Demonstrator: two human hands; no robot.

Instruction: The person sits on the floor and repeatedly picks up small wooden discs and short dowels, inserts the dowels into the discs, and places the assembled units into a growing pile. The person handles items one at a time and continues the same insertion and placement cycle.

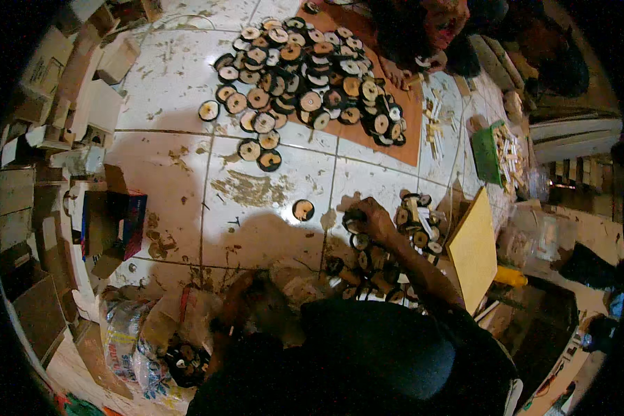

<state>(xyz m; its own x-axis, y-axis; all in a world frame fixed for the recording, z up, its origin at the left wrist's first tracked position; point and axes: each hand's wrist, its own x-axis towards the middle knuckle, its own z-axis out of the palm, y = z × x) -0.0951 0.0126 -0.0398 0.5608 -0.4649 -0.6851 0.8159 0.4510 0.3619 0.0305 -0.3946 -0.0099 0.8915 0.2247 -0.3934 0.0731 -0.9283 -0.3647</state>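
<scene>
Discs [305, 69] of dark-rimmed wood crowd the upper middle of the frame, spilling off an orange mat [412, 142] onto the stained white tiled floor [166, 76]. Right of centre, the right hand [371, 218] curls, fingers bent, over a small dark round piece [353, 223] above a smaller pile of discs [412, 229]. One lone disc [303, 209] lies just left of it. At lower left, the left hand [236, 295] rests at a plastic bag [142, 340]; its grip cannot be made out. A yellow board [473, 249] leans at right.
</scene>
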